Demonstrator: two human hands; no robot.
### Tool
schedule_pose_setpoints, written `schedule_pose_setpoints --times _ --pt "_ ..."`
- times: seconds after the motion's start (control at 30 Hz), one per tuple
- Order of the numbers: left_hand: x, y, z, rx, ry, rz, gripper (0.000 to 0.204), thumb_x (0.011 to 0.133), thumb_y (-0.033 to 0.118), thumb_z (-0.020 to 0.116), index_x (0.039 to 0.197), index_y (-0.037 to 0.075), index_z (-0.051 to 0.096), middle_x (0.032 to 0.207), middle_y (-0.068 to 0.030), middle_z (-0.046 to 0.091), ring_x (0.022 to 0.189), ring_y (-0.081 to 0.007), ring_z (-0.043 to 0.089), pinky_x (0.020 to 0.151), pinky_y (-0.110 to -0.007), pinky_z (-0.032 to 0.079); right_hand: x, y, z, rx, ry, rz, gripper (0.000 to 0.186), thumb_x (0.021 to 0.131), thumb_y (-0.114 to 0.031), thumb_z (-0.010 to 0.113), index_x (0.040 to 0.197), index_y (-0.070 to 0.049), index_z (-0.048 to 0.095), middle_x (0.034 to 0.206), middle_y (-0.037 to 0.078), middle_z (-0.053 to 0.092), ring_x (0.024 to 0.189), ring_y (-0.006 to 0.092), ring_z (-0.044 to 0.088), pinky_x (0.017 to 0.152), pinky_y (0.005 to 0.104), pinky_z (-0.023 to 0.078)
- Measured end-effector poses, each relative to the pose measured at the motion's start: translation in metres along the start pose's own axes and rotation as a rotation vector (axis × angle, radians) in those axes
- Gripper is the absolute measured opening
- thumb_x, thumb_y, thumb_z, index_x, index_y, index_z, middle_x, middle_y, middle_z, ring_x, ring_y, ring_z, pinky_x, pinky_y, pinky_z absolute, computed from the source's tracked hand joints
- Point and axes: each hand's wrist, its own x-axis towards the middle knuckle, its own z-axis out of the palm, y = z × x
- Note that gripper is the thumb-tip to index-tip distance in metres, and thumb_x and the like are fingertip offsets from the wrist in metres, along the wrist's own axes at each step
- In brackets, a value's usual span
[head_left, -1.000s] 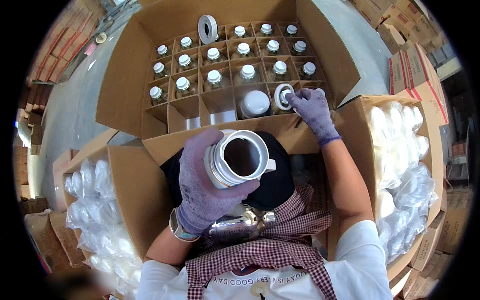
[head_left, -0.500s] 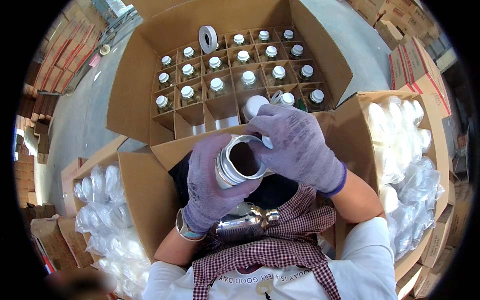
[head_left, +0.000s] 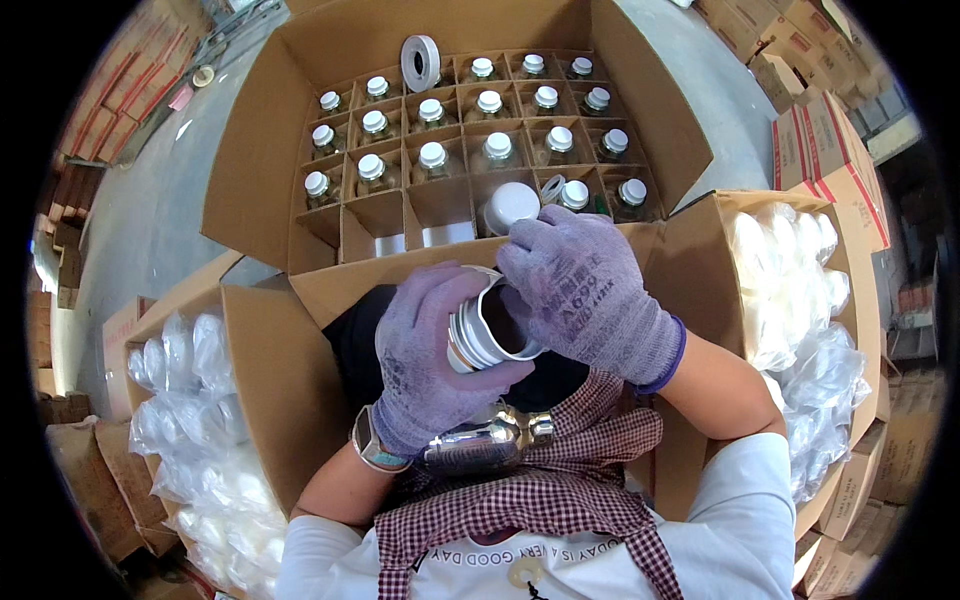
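My gloved left hand (head_left: 425, 360) is wrapped round a white wide-mouthed container (head_left: 470, 345) with a threaded neck, tilted so that its dark inside shows. My gloved right hand (head_left: 590, 290) is closed at the container's far right rim, its thumb and fingertips reaching into the mouth. Whatever those fingertips may hold is hidden. Below the hands, a shiny silver bottle-shaped piece (head_left: 485, 440) with a narrow neck lies across my lap on the checked apron (head_left: 520, 505). Just beyond my right hand, a rounded white lid or cup (head_left: 511, 208) sits in the divided carton.
The open carton (head_left: 255, 170) ahead holds several clear bottles (head_left: 432, 160) with white caps between cardboard dividers. A white tape roll (head_left: 420, 63) stands on them. Cartons of plastic-wrapped pieces flank me, at left (head_left: 190, 420) and right (head_left: 790, 290). Stacked boxes (head_left: 830, 150) stand farther back.
My right fingers have turned downward and farther into the container's mouth. The container has tilted a little to the right in my left hand. The view has shifted slightly.
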Motion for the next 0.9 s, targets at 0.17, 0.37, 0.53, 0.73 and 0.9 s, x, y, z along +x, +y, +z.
schedule_pose_setpoints --times 0.17,0.37,0.53,0.73,0.9 --pt "-0.002 -0.001 0.002 -0.014 0.027 0.019 0.079 0.05 0.029 0.096 0.119 0.009 0.061 0.113 -0.0137 0.064 0.102 -0.0332 0.065 0.085 -0.044 0.053 -0.002 -0.005 0.01 -0.098 0.062 0.0 0.025 0.07 -0.028 0.076 0.086 -0.01 0.068 0.091 0.005 0.062 0.089 0.0238 0.063 0.075 0.0407 0.051" --pt "-0.005 -0.003 0.0 -0.056 -0.029 0.003 0.08 0.05 0.03 0.097 0.119 0.009 0.061 0.117 -0.0123 0.062 0.105 -0.0325 0.063 0.086 -0.043 0.052 -0.004 -0.006 0.003 -0.046 -0.05 0.018 0.027 0.071 -0.026 0.076 0.09 -0.009 0.067 0.09 0.006 0.061 0.089 0.0246 0.063 0.075 0.0402 0.052" --pt "-0.009 -0.003 -0.001 -0.034 -0.037 -0.003 0.08 0.052 0.031 0.096 0.12 0.009 0.061 0.117 -0.0121 0.061 0.108 -0.0325 0.062 0.088 -0.044 0.051 -0.006 -0.004 -0.016 0.077 -0.165 0.035 0.026 0.073 -0.024 0.076 0.091 -0.008 0.065 0.091 0.008 0.061 0.092 0.0261 0.064 0.077 0.0397 0.052" --pt "-0.005 -0.002 0.0 -0.039 -0.046 -0.006 0.079 0.053 0.031 0.095 0.12 0.008 0.061 0.118 -0.0128 0.061 0.108 -0.0332 0.061 0.09 -0.044 0.051 -0.007 -0.01 -0.005 -0.038 -0.159 0.068 0.023 0.077 -0.023 0.074 0.093 -0.008 0.067 0.093 0.008 0.062 0.092 0.0257 0.064 0.077 0.0389 0.053" --pt "-0.005 -0.002 0.0 -0.062 -0.054 0.002 0.078 0.053 0.029 0.095 0.119 0.007 0.061 0.117 -0.0133 0.061 0.108 -0.034 0.061 0.092 -0.045 0.051 0.0 -0.003 -0.006 -0.09 -0.235 -0.053 0.014 0.08 -0.021 0.072 0.089 -0.01 0.071 0.092 0.008 0.063 0.09 0.024 0.065 0.075 0.0379 0.053"
